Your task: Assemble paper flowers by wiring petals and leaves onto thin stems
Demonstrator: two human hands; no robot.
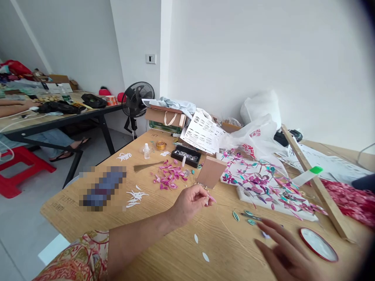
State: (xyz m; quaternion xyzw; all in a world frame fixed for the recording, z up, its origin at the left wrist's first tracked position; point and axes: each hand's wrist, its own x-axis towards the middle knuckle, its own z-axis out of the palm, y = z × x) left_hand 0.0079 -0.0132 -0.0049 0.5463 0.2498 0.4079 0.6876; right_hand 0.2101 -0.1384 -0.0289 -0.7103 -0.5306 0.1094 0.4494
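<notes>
My left hand is closed in a pinch on a small pink petal, held above the wooden table. Lower right, my right hand shows spread fingers with nothing visibly held; it is slightly blurred. Just beyond its fingertips are teal-edged leaf pieces and a thin dark tool, partly hidden by the hand. To its right lies a round red-rimmed lid with white stuff in it. Two white leaf shapes are on the table between my hands. A pile of pink-purple petals lies beyond my left hand.
A small wooden board leans near a black tray. Finished-looking flower sprays rest on white foam at right, beside a wooden bar. White slivers lie at left. A fan and a co-worker's arm are farther off.
</notes>
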